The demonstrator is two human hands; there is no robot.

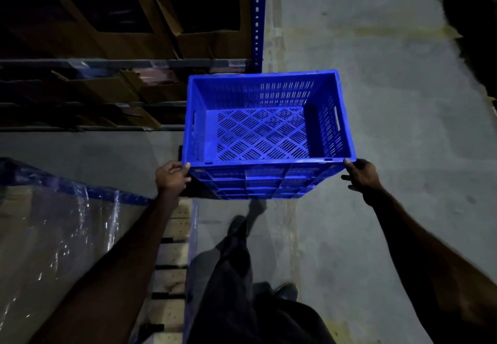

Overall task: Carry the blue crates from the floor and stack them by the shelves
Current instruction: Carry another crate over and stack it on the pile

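Note:
An empty blue slotted crate (266, 131) is in the middle of the view, held out in front of me above the grey floor. My left hand (172, 177) grips its near left corner under the rim. My right hand (361, 174) holds the near right corner, fingers around the edge. The crate's far left corner is close to the blue upright of the shelves (258, 21). My legs and shoes show below the crate.
Shelves with cardboard boxes (129, 34) fill the upper left. A pallet load wrapped in clear film (61, 236) sits on a wooden pallet (174, 263) at my lower left. Grey concrete floor (376, 88) stretches to the right, with darkness at the far right.

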